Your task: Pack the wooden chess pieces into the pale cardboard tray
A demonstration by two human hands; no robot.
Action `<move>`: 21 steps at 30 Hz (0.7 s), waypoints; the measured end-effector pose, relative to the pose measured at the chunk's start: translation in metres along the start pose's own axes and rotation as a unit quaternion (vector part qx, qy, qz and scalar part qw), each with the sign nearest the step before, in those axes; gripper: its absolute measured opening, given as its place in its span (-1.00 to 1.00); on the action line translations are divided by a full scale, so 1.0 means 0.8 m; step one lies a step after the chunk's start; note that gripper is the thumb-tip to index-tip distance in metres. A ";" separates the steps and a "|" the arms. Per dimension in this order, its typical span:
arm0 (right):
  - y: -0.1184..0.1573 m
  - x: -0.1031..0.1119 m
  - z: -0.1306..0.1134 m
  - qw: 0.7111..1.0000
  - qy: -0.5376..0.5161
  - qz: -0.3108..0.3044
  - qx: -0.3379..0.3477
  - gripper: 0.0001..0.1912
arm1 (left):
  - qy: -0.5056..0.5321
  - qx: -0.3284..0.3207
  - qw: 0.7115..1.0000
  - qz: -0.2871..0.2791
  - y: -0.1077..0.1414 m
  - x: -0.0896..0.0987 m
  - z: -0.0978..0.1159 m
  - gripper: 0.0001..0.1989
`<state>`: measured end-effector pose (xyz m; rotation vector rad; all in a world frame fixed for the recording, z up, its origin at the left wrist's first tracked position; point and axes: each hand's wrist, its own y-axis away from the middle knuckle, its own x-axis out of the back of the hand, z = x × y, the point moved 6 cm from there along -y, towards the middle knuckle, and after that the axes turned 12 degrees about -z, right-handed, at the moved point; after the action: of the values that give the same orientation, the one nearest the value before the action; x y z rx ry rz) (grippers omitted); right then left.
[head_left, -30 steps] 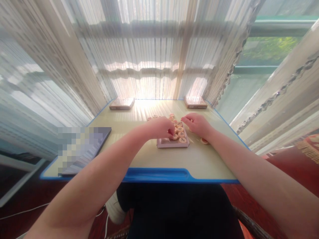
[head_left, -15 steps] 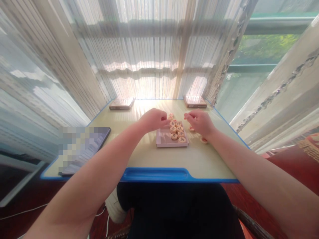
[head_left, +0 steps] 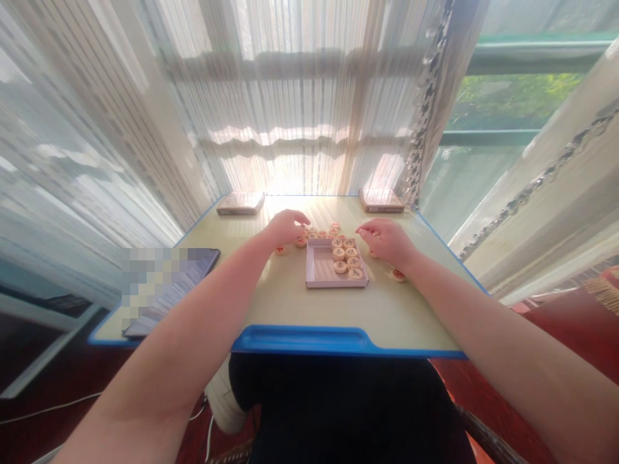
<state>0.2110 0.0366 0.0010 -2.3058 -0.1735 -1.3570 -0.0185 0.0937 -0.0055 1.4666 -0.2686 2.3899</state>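
Note:
A shallow white box (head_left: 315, 282) sits mid-table, with several round wooden pieces (head_left: 340, 267) bearing dark characters stacked along its right half. Its left half shows bare bottom. My left hand (head_left: 289, 227) is behind and left of the box, fingers apart, over loose pieces at the box's back edge. Red-marked pieces (head_left: 300, 242) lie beneath and beside it. My right hand (head_left: 382, 236) is right of the box, fingers curled together; whatever is between them is too small to make out. Another red-marked piece (head_left: 398, 276) lies below its wrist.
Two flat boxes stand at the table's back, one left (head_left: 240, 203) and one right (head_left: 382, 200). A dark-edged flat object (head_left: 169, 296), partly pixelated, lies at the left. A blue tray edge (head_left: 304, 338) runs along the front.
My left hand has moved left, away from the box, and its fingers have opened, uncovering loose pieces behind the box. My right hand has stayed nearly in place.

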 end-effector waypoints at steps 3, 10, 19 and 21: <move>-0.001 -0.002 0.002 1.000 0.003 -0.005 0.001 -0.74 | -0.079 -0.027 0.996 0.017 -0.003 -0.002 0.001 -0.70; -0.002 -0.006 0.002 1.000 0.022 -0.017 0.001 -0.74 | -0.060 -0.025 0.998 0.004 -0.009 -0.012 -0.003 -0.68; -0.002 -0.007 0.000 0.999 0.030 -0.028 0.001 -0.74 | -0.039 0.005 0.998 0.052 -0.010 -0.006 -0.012 -0.63; -0.002 -0.008 0.000 0.999 0.032 -0.031 0.004 -0.73 | -0.066 0.013 0.997 0.039 -0.010 -0.008 -0.010 -0.67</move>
<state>0.2071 0.0387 -0.0036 -2.2634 -0.2305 -1.4557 -0.0193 0.1029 -0.0150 1.6570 -0.3331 2.3685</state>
